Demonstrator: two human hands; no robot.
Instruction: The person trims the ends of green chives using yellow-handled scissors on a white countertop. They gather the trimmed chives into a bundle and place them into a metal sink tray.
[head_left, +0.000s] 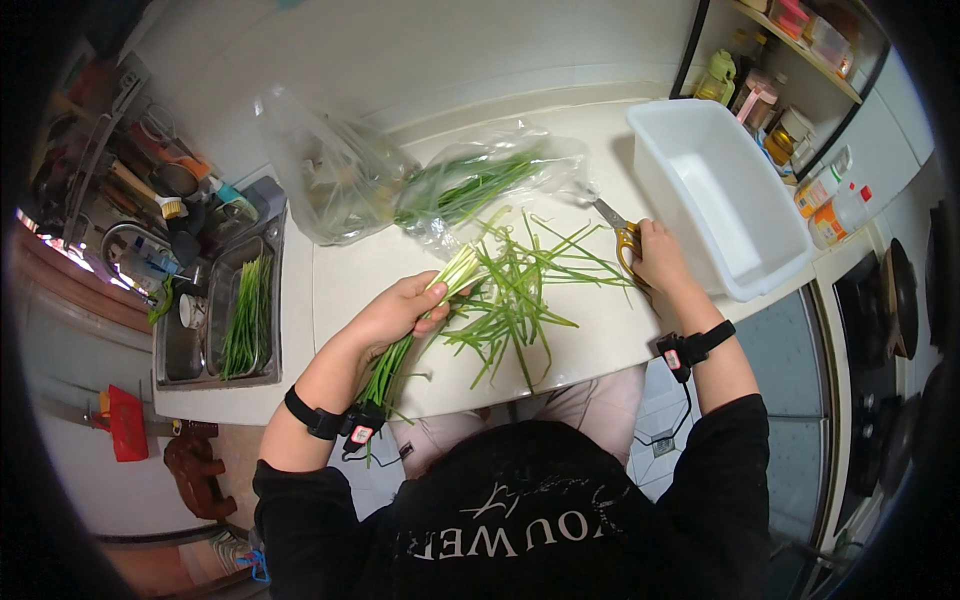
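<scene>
My left hand (409, 309) grips a bunch of green chives (457, 270), its pale stem ends pointing up and right and its leaves hanging past the counter's front edge. At the right, my right hand (658, 255) is closed on yellow-handled scissors (616, 219), whose blades point up and left. Loose green trimmings (521, 289) lie spread on the white countertop (360, 277) between both hands. Behind them, more chives (487, 180) lie in a clear plastic bag (559, 154). Another clear bag (330, 180) stands to its left, its contents unclear.
An empty white plastic tub (739, 202) stands at the right, beside a shelf with bottles. At the left, a sink (184, 360) holds a tray of chives (247, 319) and a cup (192, 310). Utensils crowd behind the sink; a stove (862, 390) is at the far right.
</scene>
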